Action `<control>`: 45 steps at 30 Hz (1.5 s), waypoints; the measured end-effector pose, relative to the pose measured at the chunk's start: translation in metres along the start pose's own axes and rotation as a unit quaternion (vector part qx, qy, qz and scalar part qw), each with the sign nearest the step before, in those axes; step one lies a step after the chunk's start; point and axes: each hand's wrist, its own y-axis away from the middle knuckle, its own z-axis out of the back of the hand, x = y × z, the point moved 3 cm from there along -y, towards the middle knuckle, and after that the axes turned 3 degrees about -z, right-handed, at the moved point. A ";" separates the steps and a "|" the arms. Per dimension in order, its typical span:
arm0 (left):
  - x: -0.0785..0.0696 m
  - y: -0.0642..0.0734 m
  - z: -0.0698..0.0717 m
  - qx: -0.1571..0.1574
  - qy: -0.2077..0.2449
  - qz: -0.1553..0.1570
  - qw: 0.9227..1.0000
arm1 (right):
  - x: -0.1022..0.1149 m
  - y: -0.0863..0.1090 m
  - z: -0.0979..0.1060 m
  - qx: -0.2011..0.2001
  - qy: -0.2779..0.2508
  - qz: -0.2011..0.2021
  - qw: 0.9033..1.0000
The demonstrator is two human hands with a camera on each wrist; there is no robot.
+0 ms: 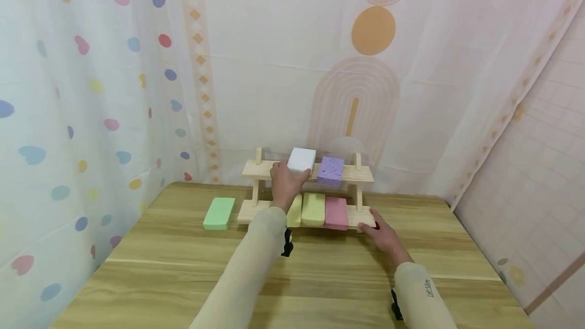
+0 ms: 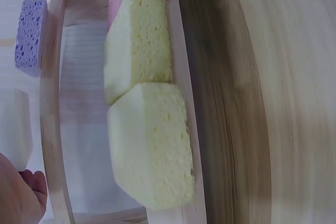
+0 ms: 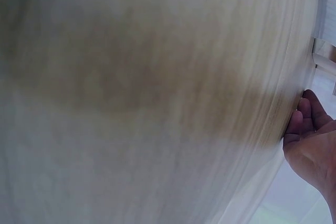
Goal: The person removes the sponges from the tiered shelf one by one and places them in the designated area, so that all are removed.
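Note:
A two-tier wooden rack stands on the table. At its upper shelf, my left hand grips a white sponge by its near end, thumb on the right side. Just right of that lies a purple sponge on the same shelf. Two yellow sponges and a pink sponge sit side by side on the lower shelf; my left forearm partly covers the leftmost yellow one in the head view. My right hand holds the right end of the lower shelf, thumb at its front edge.
A green sponge lies flat on the wooden table, left of the rack. Behind the rack hangs a patterned curtain, and a dotted one runs along the left.

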 end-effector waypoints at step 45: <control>0.042 -0.020 0.122 -0.034 0.014 -0.036 0.999 | -0.006 0.004 0.008 0.002 -0.001 0.003 1.000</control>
